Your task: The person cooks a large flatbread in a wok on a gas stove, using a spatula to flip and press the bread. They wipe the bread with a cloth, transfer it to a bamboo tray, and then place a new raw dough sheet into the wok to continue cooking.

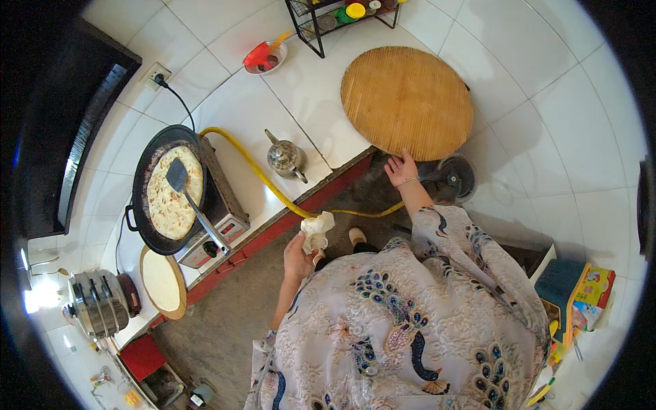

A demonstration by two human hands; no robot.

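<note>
My left hand (295,260) is closed on a crumpled white cloth or tissue (317,231), held in front of the counter. My right hand (403,171) has its fingers apart at the near edge of a large round wooden board (408,102); a fingertip meets the rim, though I cannot tell how firmly. At the left, a browned flatbread (167,205) lies in a black pan (141,191) on the stove (222,229). A spatula (179,179) rests across the bread, its handle hanging over the pan's rim.
A metal teapot (283,157) stands on the counter beside a yellow hose (260,174). Pale dough (162,281) lies on a round board left of the stove, near a steel pot (96,304). A bowl with a red scoop (261,56) and a spice rack (321,27) stand behind.
</note>
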